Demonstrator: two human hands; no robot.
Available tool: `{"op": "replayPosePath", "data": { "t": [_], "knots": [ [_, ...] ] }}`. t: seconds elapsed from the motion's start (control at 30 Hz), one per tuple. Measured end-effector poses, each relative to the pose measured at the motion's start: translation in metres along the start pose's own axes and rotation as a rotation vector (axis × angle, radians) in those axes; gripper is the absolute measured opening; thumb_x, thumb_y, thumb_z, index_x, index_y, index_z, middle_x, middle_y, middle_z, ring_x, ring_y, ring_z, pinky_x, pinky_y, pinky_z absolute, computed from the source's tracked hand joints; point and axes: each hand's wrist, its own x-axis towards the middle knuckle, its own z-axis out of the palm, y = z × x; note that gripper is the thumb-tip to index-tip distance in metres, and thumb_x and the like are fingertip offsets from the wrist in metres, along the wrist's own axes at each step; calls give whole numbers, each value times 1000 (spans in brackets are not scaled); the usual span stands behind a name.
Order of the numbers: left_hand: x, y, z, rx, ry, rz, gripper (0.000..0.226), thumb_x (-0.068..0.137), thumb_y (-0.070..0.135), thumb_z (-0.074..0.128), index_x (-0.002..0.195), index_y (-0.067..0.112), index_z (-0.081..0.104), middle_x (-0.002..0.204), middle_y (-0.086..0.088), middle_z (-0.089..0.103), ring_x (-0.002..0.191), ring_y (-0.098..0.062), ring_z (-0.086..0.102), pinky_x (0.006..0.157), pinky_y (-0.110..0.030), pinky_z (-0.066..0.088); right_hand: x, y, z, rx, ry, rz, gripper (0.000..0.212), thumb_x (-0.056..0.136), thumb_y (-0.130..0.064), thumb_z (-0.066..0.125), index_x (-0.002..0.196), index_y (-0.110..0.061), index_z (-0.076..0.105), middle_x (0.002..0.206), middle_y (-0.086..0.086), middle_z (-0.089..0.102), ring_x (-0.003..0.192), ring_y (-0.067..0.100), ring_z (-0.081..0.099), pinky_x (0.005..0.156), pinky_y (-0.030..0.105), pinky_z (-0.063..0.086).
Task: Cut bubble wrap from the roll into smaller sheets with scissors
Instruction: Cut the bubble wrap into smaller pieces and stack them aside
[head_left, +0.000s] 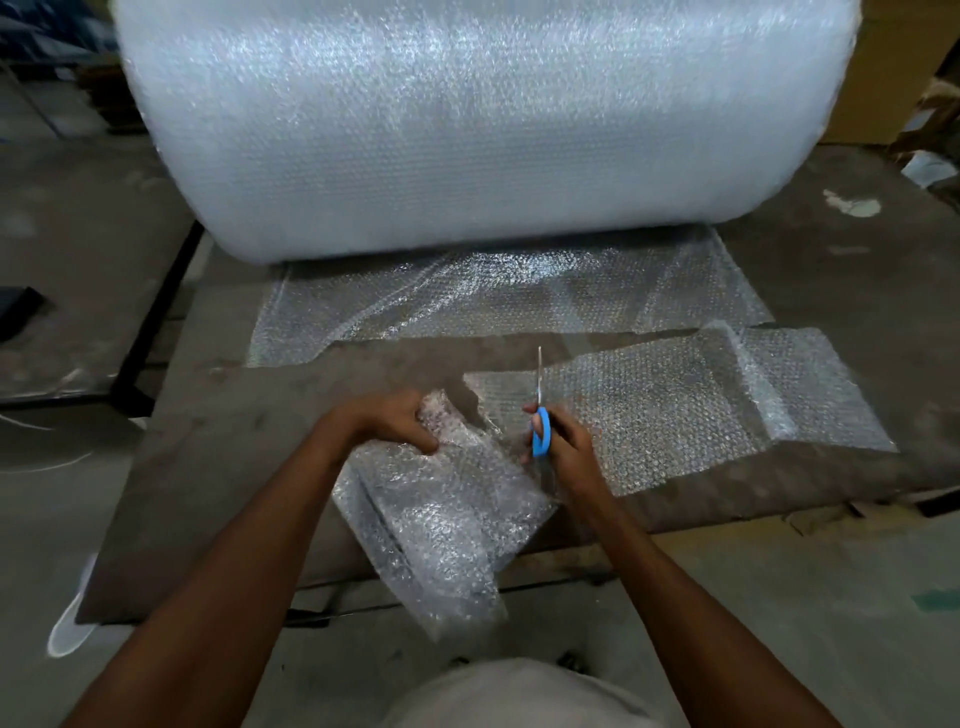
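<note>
Fingers of the left hand (387, 423) curl round a crinkled, pebbly cut sheet (436, 509) that droops over the surface (208, 457) edge. Right hand (563, 447) grips blue-handled scissors (540, 410), thin blade pointing away. Farther right lies a flat rectangular sheet (691, 410); behind, the fat cylindrical bubble wrap roll (483, 119) trails its unrolled layer (493, 301).

The big roll (483, 119) at the top of the frame is whitish with a fine pattern of small bubbles. The clear sheets (675, 415) show the same dotted pattern over the brown-grey table (218, 467). The scissors (540, 431) have bright blue handles and silver blades.
</note>
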Motion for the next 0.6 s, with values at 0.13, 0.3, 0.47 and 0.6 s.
{"op": "replayPosePath", "data": {
  "t": [0.13,0.3,0.47,0.6],
  "knots": [
    [-6,5,7,-44,-14,1,24,87,8,86,108,6,72,94,-3,78,81,-8,71,77,-30,57,-1,13,19,-86,-35,60,20,107,-3,58,120,-6,72,80,10,68,67,16,65,62,27,56],
    [-1,22,19,-206,-29,48,42,83,25,83,112,-2,69,96,-9,75,84,-14,70,74,-31,56,-11,4,30,-149,6,19,21,108,-8,61,124,-12,74,92,4,73,86,16,67,77,30,57],
    [38,63,21,-128,-81,142,15,90,15,86,96,10,73,82,10,78,73,-6,71,72,-26,57,-22,-4,13,-143,51,36,26,108,-7,59,121,-26,70,108,-14,78,100,0,73,87,23,60],
    [71,87,19,-43,-49,144,35,92,19,87,123,9,75,116,-4,81,108,-24,77,99,-44,61,-20,-14,-11,-143,110,-8,28,108,-12,61,135,-19,66,123,-4,75,113,10,72,93,32,61]
  ]
}}
